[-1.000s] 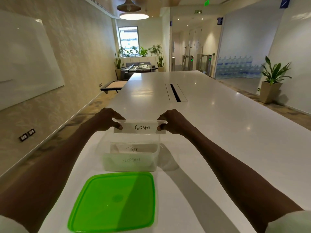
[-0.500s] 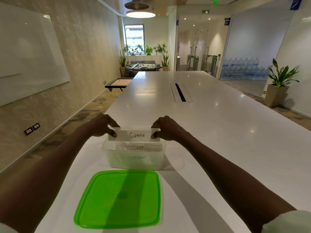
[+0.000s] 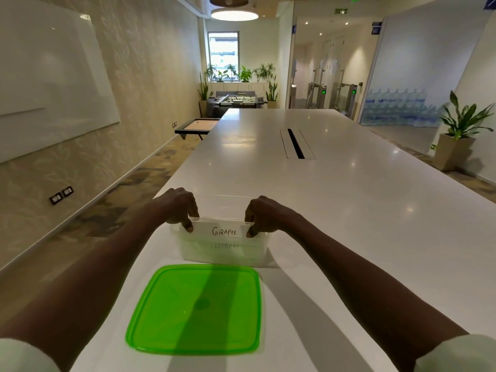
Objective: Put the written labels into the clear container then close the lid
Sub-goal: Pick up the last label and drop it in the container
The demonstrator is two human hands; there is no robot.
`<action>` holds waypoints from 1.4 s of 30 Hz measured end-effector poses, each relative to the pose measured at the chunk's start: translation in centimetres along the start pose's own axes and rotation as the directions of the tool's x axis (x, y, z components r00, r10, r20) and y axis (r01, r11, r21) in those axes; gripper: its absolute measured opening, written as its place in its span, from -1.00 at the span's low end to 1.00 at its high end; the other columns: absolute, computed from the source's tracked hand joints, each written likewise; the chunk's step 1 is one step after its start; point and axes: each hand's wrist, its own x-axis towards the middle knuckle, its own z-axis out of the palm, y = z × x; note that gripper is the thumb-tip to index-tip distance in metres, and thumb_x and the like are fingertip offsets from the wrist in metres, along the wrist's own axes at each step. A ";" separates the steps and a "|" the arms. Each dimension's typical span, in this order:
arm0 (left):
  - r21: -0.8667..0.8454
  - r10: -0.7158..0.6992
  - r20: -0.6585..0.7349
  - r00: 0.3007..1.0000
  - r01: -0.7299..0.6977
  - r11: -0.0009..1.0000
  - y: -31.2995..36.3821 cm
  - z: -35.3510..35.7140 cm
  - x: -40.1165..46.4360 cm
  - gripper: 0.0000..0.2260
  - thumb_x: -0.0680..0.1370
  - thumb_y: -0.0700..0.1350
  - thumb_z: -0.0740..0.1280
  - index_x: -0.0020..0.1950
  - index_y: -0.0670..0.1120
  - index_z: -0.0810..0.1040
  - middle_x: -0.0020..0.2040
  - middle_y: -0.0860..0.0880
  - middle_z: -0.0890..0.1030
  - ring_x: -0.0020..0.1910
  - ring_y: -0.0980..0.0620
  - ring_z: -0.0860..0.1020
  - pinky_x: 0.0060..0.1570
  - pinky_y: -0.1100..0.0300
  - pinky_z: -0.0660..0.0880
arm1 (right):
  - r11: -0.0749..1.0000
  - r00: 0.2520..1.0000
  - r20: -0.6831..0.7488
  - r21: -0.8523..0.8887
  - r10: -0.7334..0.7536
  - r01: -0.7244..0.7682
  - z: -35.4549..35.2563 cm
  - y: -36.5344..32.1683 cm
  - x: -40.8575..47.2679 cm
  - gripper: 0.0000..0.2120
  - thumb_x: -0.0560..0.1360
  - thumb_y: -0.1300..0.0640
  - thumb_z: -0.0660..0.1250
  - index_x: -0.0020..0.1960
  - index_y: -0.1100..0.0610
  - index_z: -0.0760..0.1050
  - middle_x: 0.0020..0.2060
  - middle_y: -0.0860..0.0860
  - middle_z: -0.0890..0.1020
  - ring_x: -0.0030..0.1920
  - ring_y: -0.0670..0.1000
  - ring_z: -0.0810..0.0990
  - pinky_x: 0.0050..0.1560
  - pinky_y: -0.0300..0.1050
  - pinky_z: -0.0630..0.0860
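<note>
A white paper label reading "GIRAFEE" (image 3: 224, 231) is held by its two ends, my left hand (image 3: 178, 208) pinching the left end and my right hand (image 3: 264, 214) the right end. The label sits low in the mouth of the clear container (image 3: 259, 252), which stands open on the white table. Through the container's near wall another label reading "ELEPHANT" (image 3: 226, 246) shows. The green lid (image 3: 196, 308) lies flat on the table just in front of the container, between my forearms.
The long white table (image 3: 335, 210) stretches ahead, with a cable slot (image 3: 295, 143) in its middle. The table's left edge runs close beside the container. A potted plant (image 3: 456, 138) stands on the floor at the right.
Both hands have lowered the giraffe label from above the container down into its opening. The "TIGER" label seen inside earlier is now hidden behind it.
</note>
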 end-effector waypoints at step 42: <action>-0.550 -0.148 -0.375 0.915 -0.091 0.830 -2.4 0.4 -0.2 -0.84 0.47 -0.10 0.45 0.04 -0.07 0.68 0.02 -0.08 0.70 0.01 -0.01 0.64 0.15 0.05 0.52 | 0.974 0.965 -0.261 0.215 -0.013 0.071 -0.9 0.7 -0.7 -0.79 0.52 0.10 0.39 0.03 0.23 0.67 -0.01 0.12 0.72 0.03 0.08 0.66 0.12 0.04 0.59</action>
